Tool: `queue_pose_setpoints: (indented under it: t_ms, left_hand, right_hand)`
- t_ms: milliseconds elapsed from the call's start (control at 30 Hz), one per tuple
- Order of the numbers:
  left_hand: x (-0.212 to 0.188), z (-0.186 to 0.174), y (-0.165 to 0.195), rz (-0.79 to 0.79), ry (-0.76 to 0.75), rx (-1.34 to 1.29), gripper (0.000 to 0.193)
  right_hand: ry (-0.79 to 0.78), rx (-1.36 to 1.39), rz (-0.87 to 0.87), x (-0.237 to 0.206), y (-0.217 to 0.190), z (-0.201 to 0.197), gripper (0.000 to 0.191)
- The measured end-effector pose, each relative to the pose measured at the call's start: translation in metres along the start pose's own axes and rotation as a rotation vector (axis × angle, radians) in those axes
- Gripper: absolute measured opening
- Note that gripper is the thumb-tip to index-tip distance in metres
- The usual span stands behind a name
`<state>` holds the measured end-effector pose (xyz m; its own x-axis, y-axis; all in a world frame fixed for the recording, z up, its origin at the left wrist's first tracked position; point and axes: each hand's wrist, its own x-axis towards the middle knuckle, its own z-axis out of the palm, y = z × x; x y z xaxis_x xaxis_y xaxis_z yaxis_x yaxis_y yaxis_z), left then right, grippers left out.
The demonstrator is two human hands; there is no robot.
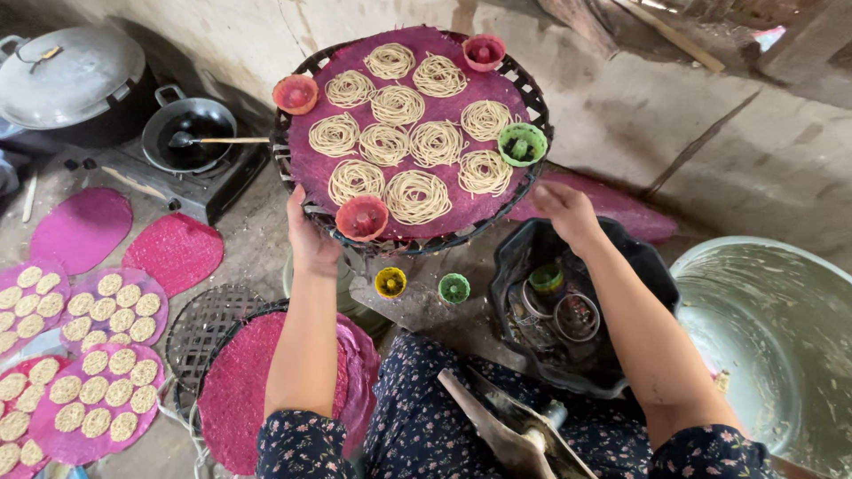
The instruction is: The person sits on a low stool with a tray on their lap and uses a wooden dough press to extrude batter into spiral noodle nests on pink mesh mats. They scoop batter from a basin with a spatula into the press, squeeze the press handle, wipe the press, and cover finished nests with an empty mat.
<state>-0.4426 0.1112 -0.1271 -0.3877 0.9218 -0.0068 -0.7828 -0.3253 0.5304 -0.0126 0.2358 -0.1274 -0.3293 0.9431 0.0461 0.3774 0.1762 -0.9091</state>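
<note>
A round woven tray (534, 99) lined with a purple mat is raised in front of me, tilted up. Several coils of thin noodle strands (397, 104) lie on the mat, with small plastic cups at the rim: three red ones (361, 217) and a green one (522, 144). My left hand (306, 238) grips the tray's near left rim. At the near right rim, my right hand (564, 209) touches the tray's edge with its fingers curled.
A black tub (525, 257) of small lids sits under my right arm, a big metal basin (772, 328) at right. A black pan with a ladle (188, 135) stands on a stove, a lidded pot (71, 75) behind. Purple mats with noodle rounds (98, 390) lie left. A metal press (519, 430) rests on my lap.
</note>
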Motion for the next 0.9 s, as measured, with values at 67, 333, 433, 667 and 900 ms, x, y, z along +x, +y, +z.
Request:
queue_pose_setpoints:
  t_ms: [67,333,433,667,900]
  left_hand:
    - [0.001,-0.003,-0.001,0.003,0.042,0.036,0.055]
    - [0.002,-0.035,-0.01,-0.045,-0.025,0.012,0.057]
    - [0.008,-0.049,-0.015,-0.066,-0.008,0.026,0.054]
    - [0.035,-0.069,-0.056,-0.19,0.065,0.077,0.049]
    - [0.06,-0.069,-0.123,-0.216,0.058,0.012,0.03]
  right_hand:
    - [-0.155,0.805,0.125,0.007,-0.01,0.012,0.08]
    - [0.146,1.037,0.107,0.052,-0.018,-0.004,0.11]
    - [0.231,1.048,-0.052,0.065,0.003,-0.03,0.11]
    - [0.408,0.904,0.012,0.039,0.038,-0.107,0.082]
    - [0.533,0.241,0.383,-0.001,0.059,-0.109,0.053]
